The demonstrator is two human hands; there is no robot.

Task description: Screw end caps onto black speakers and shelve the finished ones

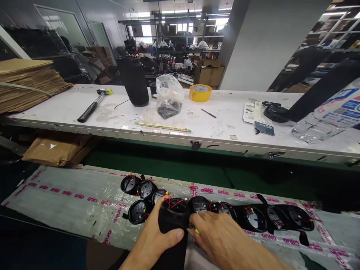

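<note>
My left hand (pixel 156 234) is wrapped around a black fabric-covered cylinder (pixel 176 221), likely a speaker body, held upright near the bench's front. Red wires with a small white connector stick out of its open top. My right hand (pixel 215 234) is closed at the cylinder's right side near the rim. A bit of yellow shows between its fingers, but the thing it belongs to is mostly hidden. Around both hands stand several similar black cylinders with open tops, red wires and small straps, such as one at the left (pixel 137 212) and one at the right (pixel 255 219).
Taped plastic sheeting (pixel 70 191) covers the lower surface. On the white shelf (pixel 118 120) behind are a hammer (pixel 94 107), another black cylinder (pixel 133 82), a plastic bag (pixel 169 95), yellow tape (pixel 200 93) and a water bottle (pixel 329 112). Flattened cardboard (pixel 28 84) is stacked left.
</note>
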